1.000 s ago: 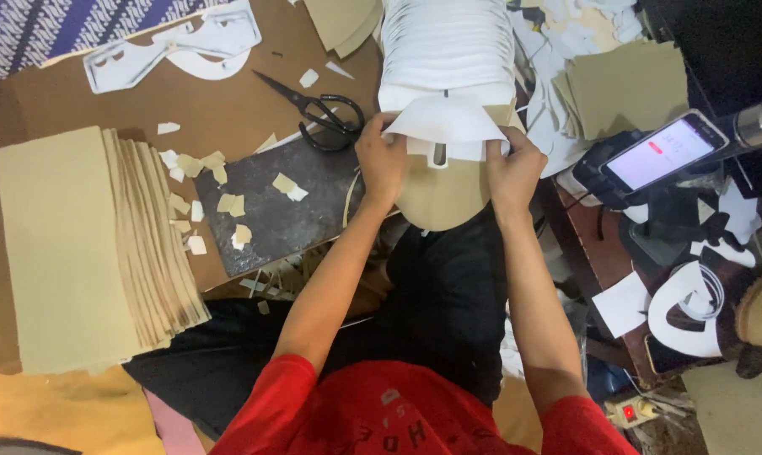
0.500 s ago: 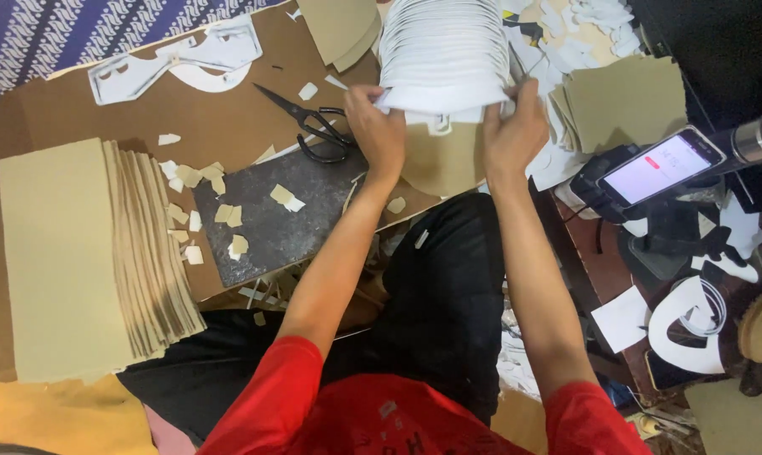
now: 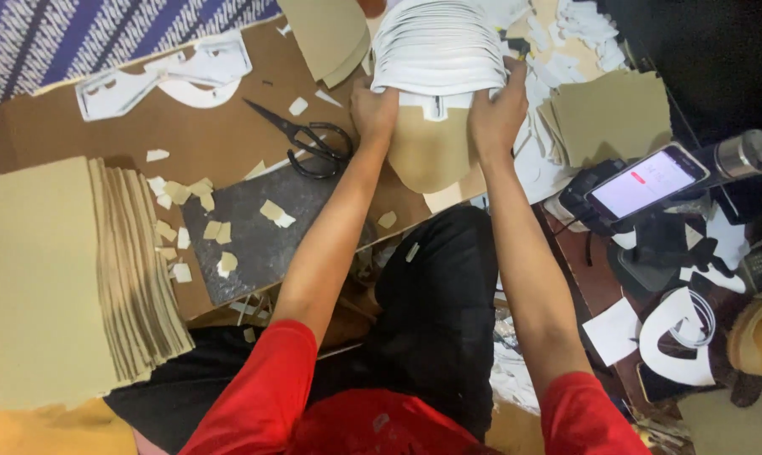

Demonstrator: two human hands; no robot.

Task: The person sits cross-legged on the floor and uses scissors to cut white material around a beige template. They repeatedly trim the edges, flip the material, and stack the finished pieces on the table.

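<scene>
grip: stack of white cut-outs (image 3: pixel 438 46) pinched at its lower edge by left hand (image 3: pixel 374 111) and right hand (image 3: pixel 497 114), fingers closed.
under the grip: tan card piece (image 3: pixel 427 152), probably loose.
tip: edges best kept squared, pressure kept even.

A brown board (image 3: pixel 221 135) carried the work. On it lay a tan sheet stack (image 3: pixel 69 278) at left, a dark mat (image 3: pixel 254 236) strewn with scraps (image 3: pixel 221 232) at centre, black scissors (image 3: pixel 309 143) beyond it, white offcuts (image 3: pixel 166 76) far left, and a white stack (image 3: pixel 440 42) at the far edge.
</scene>
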